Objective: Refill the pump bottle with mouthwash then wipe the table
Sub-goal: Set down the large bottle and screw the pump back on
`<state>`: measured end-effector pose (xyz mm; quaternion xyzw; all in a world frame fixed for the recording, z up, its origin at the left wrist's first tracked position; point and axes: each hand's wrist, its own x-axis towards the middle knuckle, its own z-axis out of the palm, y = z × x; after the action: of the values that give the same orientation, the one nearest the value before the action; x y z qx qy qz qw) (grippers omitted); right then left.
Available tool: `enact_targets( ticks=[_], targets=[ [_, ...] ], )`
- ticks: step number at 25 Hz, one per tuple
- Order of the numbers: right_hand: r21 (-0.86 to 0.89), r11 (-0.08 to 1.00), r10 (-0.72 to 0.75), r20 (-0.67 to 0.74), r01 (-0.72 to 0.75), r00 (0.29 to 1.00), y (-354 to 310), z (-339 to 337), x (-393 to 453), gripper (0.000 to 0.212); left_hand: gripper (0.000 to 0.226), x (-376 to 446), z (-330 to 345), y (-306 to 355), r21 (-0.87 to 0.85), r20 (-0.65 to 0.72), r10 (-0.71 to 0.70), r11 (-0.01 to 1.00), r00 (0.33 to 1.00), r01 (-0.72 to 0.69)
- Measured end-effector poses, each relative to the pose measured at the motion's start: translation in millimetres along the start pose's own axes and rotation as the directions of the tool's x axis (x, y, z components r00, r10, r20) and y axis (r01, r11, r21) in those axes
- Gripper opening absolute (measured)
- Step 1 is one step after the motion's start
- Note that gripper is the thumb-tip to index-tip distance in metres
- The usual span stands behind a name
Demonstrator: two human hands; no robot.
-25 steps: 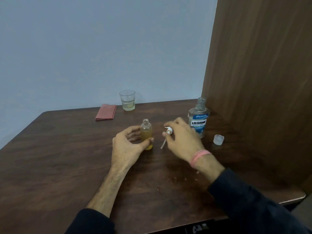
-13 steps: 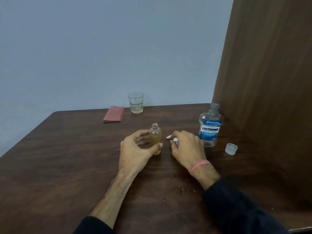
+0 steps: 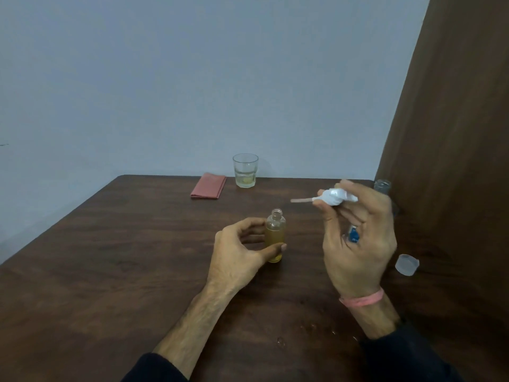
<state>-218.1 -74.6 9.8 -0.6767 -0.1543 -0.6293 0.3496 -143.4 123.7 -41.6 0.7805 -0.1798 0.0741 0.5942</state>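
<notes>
While left hand (image 3: pixel 239 252) wraps around little pump bottle (image 3: pixel 275 235), bottle stands upright on brown table (image 3: pixel 110 257), no top on, yellow liquid inside. Right hand (image 3: pixel 358 244) up in air, fingers pinching white pump top (image 3: pixel 334 197) (thin tube sticks out to left). Mouthwash bottle (image 3: pixel 382 186) mostly hidden behind right hand. Clear cap (image 3: pixel 407 264) lies near it. Pink cloth (image 3: pixel 208 186) and glass (image 3: pixel 245 170) side by side at far edge. Few wet drops (image 3: pixel 280 340) near sleeves.
</notes>
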Motion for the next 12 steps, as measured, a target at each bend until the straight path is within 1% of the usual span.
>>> enact_targets(
  ticks=[2, 4, 8, 12],
  targets=[
    [0.006, 0.994, -0.106, 0.001, 0.106, 0.994, -5.1, -1.3, 2.2, 0.051, 0.055, -0.4, 1.0, -0.5, 0.002, 0.011, 0.013, 1.000, 1.000, -0.013],
    [0.042, 0.988, -0.150, 0.010, 0.149, 0.989, -9.6, 1.8, 1.7, 0.052, 0.054, -0.3, 1.8, -1.4, 0.002, 0.012, 0.030, 1.000, 0.999, -0.030],
    [0.044, 0.993, -0.115, 0.038, 0.113, 0.993, -11.8, 5.3, -0.1, 0.054, 0.057, 2.1, 1.8, -2.8, 0.018, 0.011, 0.030, 0.999, 0.999, -0.031],
    [0.014, 0.998, -0.055, 0.105, 0.054, 0.993, -9.5, 4.7, -0.8, 0.051, 0.055, 1.3, 2.3, -2.4, 0.009, 0.024, 0.050, 0.999, 0.998, -0.051]
  ],
)
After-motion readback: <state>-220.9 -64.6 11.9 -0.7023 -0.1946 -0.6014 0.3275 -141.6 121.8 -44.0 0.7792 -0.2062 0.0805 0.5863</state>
